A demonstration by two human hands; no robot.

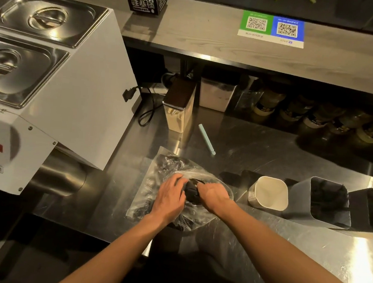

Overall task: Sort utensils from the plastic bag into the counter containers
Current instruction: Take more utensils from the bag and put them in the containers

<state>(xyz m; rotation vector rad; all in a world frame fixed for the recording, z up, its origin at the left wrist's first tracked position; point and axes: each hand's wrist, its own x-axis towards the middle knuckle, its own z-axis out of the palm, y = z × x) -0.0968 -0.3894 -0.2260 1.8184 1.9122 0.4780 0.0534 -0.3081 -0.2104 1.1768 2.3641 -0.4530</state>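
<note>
Black plastic utensils (191, 192) lie bundled at the mouth of the crinkled clear plastic bag (154, 184) on the steel tabletop (259, 153). Left hand (168, 196) and right hand (213, 195) both clasp the bundle. Draw it out level, pinning the bag, before sorting it towards the grey square container (300, 204).

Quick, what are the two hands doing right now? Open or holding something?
Left hand: fingers curled round the bundle of black utensils at the mouth of the plastic bag.
Right hand: grips the same bundle.
</note>
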